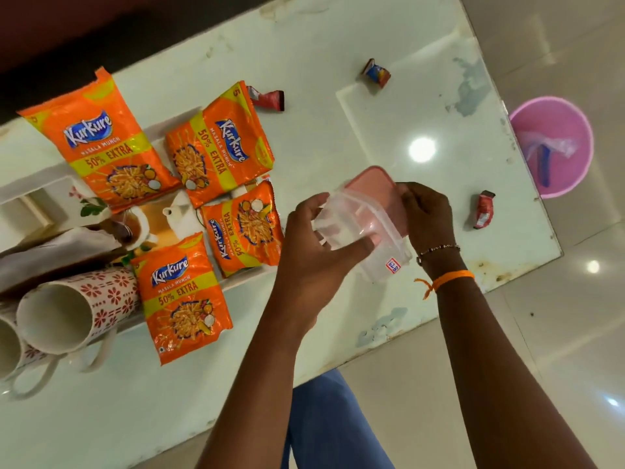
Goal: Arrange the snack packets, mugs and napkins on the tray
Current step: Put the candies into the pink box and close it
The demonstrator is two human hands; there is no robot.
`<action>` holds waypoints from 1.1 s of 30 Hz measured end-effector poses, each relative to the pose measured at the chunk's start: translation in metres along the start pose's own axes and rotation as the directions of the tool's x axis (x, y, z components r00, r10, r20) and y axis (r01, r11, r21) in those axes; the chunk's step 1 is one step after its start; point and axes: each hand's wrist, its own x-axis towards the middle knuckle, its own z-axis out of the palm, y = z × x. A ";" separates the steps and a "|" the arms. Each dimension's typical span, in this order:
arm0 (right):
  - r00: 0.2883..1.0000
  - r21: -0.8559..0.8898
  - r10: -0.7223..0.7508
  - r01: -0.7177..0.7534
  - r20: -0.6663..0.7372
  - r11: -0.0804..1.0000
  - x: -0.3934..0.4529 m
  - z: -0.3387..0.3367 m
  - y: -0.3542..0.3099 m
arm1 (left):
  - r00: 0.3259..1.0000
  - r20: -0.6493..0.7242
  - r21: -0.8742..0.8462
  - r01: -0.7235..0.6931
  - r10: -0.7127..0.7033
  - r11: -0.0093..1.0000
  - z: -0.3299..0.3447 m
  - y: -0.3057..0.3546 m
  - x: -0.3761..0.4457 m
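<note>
Several orange Kurkure snack packets (pixel 220 143) lie on a white printed tray (pixel 159 218) at the left of the table. Two patterned mugs (pixel 74 309) lie on their sides at the tray's near left corner, with folded napkins (pixel 57 252) just beyond them. My left hand (pixel 314 252) and my right hand (pixel 426 211) together hold a clear plastic container (pixel 368 231) with a pink lid above the table, right of the tray. The left hand grips its near side, while the fingers of the right sit at the lid's far edge.
Three small crumpled red wrappers lie on the pale table (pixel 372 137): one by the tray (pixel 269 99), one farther back (pixel 377 73), one at the right edge (pixel 484 209). A pink bin (pixel 554 143) stands on the floor beyond the table's right edge.
</note>
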 end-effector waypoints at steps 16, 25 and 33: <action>0.925 -0.420 -0.372 0.366 0.071 0.830 0.095 0.033 -0.087 | 0.885 -0.213 0.323 -0.337 0.415 0.884 -0.054 0.042 0.012; 0.604 0.098 -0.533 0.603 0.593 0.792 0.006 0.006 -0.159 | 0.842 -0.349 0.392 -0.267 0.411 0.880 -0.068 0.050 0.017; 0.786 -0.169 -0.469 0.567 0.403 0.806 0.075 0.076 -0.151 | 0.827 -0.351 0.384 -0.301 0.440 0.873 -0.072 0.041 0.009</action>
